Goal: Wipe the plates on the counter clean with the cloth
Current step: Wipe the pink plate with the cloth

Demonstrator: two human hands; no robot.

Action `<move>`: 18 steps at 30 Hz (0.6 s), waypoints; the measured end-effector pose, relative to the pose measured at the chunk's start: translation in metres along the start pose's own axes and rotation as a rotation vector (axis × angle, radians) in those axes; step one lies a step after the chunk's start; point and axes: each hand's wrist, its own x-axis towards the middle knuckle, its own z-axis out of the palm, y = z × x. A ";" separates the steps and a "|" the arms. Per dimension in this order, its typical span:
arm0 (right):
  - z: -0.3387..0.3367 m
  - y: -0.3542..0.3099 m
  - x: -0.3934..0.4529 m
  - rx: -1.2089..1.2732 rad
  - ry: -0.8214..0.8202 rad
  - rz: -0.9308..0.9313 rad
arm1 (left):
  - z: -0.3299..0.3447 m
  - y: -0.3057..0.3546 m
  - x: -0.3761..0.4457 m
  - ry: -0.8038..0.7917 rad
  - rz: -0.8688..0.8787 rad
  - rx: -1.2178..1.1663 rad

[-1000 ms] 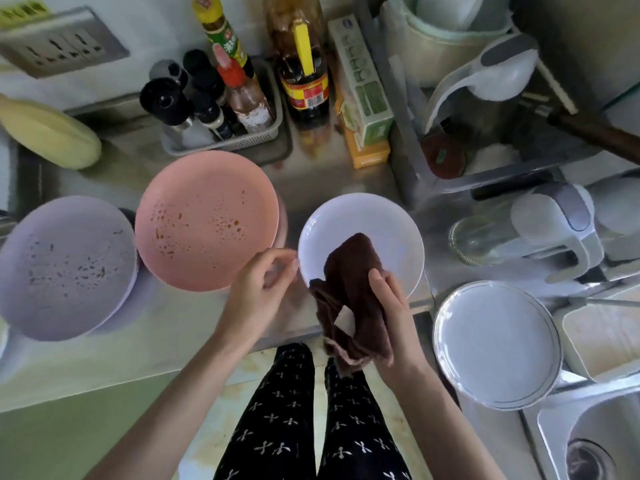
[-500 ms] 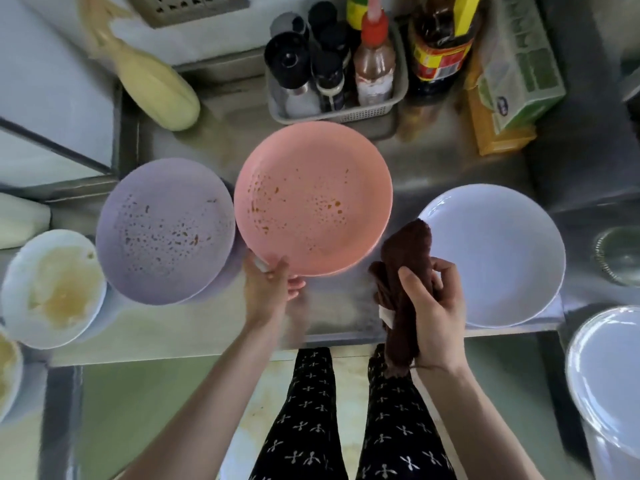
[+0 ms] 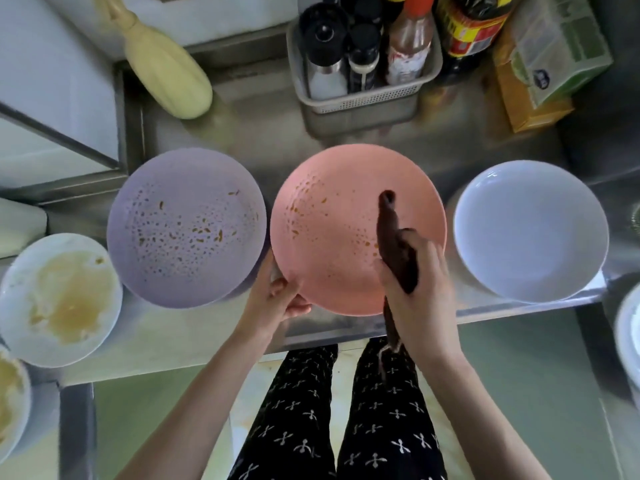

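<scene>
1. Steel, dull and brushed, forms the counter (image 3: 249,133) below us; pale green floor shows past its front edge.
2. Our left hand (image 3: 273,299) grips the near rim of a round, matte pink plate (image 3: 332,254) speckled with brown spots.
3. Our right hand (image 3: 419,289) curls around a dark brown cloth (image 3: 391,233) lying on the pink plate's right side.
4. A spotted round lilac plate (image 3: 187,226) sits just left; a clean glossy white plate (image 3: 530,230) sits right.
5. A grey perforated plastic basket (image 3: 363,102) of bottles stands behind.
</scene>
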 end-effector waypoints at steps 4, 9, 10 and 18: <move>0.043 0.011 -0.009 -0.450 -0.312 -0.172 | -0.015 -0.005 -0.001 -0.071 0.074 0.101; 0.053 0.053 -0.018 -0.441 -0.684 -0.396 | -0.017 -0.011 -0.001 -0.057 0.119 0.080; 0.057 0.059 -0.013 -0.500 -0.766 -0.483 | -0.017 -0.011 -0.001 -0.064 0.111 0.098; 0.089 0.040 0.027 -0.759 -0.456 -0.796 | -0.024 -0.002 0.012 -0.019 0.124 0.144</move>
